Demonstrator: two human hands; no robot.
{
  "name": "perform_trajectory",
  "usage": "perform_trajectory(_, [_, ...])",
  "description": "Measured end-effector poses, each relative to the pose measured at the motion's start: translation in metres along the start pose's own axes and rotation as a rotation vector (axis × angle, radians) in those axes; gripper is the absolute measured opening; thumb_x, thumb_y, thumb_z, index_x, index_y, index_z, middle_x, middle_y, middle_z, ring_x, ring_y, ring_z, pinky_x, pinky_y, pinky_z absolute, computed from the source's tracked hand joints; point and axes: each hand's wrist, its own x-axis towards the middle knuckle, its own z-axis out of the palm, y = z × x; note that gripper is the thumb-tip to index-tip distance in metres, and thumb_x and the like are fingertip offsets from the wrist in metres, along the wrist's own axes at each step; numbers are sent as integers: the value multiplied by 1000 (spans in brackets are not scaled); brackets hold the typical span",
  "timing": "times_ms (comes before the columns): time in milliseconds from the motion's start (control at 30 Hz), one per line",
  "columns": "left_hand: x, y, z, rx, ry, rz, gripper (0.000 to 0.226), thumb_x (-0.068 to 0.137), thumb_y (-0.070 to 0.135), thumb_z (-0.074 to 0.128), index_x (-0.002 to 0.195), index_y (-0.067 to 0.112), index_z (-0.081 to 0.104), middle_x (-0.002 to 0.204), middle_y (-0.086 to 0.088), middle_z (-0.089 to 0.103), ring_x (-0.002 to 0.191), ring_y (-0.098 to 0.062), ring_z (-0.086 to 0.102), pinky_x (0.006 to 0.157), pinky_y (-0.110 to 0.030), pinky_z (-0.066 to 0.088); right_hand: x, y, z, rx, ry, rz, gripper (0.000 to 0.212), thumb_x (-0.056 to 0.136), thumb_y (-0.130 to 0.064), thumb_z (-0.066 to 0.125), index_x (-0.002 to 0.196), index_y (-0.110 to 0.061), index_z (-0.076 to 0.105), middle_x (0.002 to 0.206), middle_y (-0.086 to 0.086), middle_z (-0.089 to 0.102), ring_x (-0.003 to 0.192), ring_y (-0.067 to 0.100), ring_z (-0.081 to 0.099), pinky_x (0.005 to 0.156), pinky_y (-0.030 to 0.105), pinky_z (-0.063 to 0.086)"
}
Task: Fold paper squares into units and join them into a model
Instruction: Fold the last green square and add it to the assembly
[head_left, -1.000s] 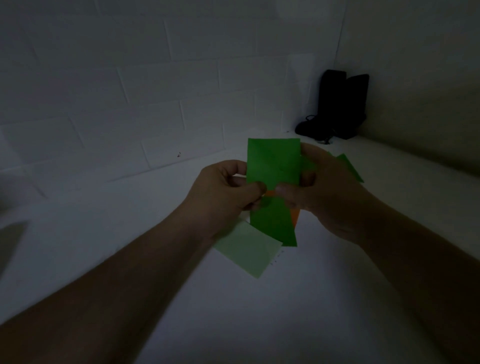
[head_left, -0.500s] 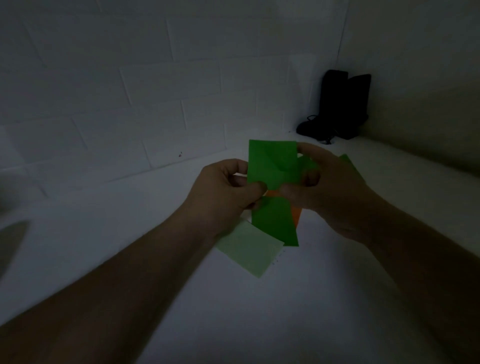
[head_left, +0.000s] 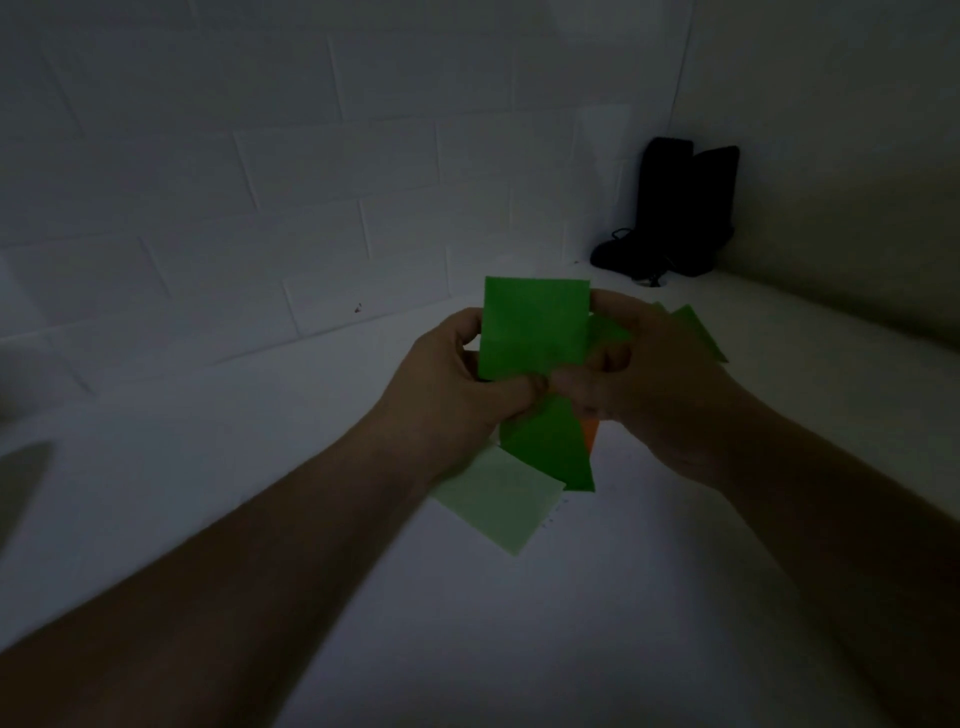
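We pinch the green paper (head_left: 532, 332) above the table (head_left: 467, 623) with left hand (head_left: 457, 379) and right hand (head_left: 639, 379), thumbs meeting mid-sheet. We should align edges squarely, then crease firmly outward.

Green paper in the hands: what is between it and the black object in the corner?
Only bare white surface, in the head view, from green paper to black object.

Upright creased green paper (head_left: 535, 327), mid-air
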Motion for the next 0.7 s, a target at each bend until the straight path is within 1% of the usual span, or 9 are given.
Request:
perform_trajectory(33, [0, -1, 0, 4, -1, -1, 46, 83, -5, 78, 123, 13, 63, 100, -5, 80, 88, -24, 77, 78, -38, 63, 0, 0, 0, 18, -30, 2, 65, 79, 0, 79, 137, -21, 56, 96, 18, 76, 85, 30, 75, 73, 40, 64])
perform_trajectory(100, [0, -1, 0, 2, -4, -3, 45, 83, -5, 77, 121, 13, 62, 100, -7, 79, 88, -26, 77, 79, -40, 63, -1, -3, 0, 60, -86, 10, 60, 82, 6, 74, 134, -19, 57, 100, 5, 78, 90, 21, 77, 73, 31, 62])
perform_trajectory(133, [0, 0, 0, 1, -7, -8, 43, 84, -5, 76, 120, 14, 62, 100, -7, 79, 88, -27, 77, 78, -39, 64, -2, -4, 1, 61, -105, 10, 60, 83, 9, 72, 134, -18, 57, 100, 4, 79, 90, 20, 77, 74, 31, 62])
perform_trajectory(233, [-1, 1, -1, -11, -20, -22, 41, 85, -6, 74, 118, 16, 61, 98, -7, 79, 84, -25, 77, 75, -36, 63, -2, -4, 2, 53, -144, 9, 66, 83, 13, 69, 141, -16, 52, 106, 10, 77, 97, 27, 75, 84, 46, 61])
perform_trajectory(367, [-2, 2, -1, -55, -39, -38, 43, 86, -7, 73, 123, 12, 61, 96, -8, 79, 81, -23, 76, 74, -35, 63, -2, -2, 4, 26, -143, -14, 72, 82, 15, 69, 143, -18, 50, 106, 12, 77, 98, 30, 75, 86, 50, 61])
perform_trajectory(500, [-1, 4, -3, -17, -37, -40, 50, 84, -5, 76, 127, 14, 57, 98, -11, 79, 84, -26, 77, 79, -41, 64, 3, 0, 2, 38, -110, -13, 78, 75, 15, 68, 141, -24, 54, 102, 22, 74, 99, 51, 67, 85, 65, 57])
perform_trajectory(567, [-1, 5, -2, -14, -45, -53, 51, 84, -5, 77, 126, 15, 57, 98, -10, 79, 86, -29, 77, 79, -43, 64, 3, 0, 2, 24, -103, -22, 79, 74, 17, 66, 140, -26, 55, 100, 25, 73, 99, 54, 65, 84, 65, 56])
perform_trajectory(633, [-2, 6, -2, -21, -52, -69, 49, 84, -5, 77, 125, 15, 58, 98, -10, 79, 85, -28, 77, 75, -40, 64, 3, 0, 2, 35, -99, -22, 79, 73, 18, 65, 139, -24, 56, 98, 25, 73, 92, 52, 66, 82, 58, 58])
perform_trajectory(700, [-2, 7, -1, -15, -42, -72, 49, 83, -4, 78, 124, 15, 59, 96, -11, 80, 81, -26, 77, 73, -37, 63, 4, 0, 2, 54, -98, -7, 82, 67, 12, 67, 140, -24, 55, 100, 29, 71, 89, 56, 63, 81, 57, 57])
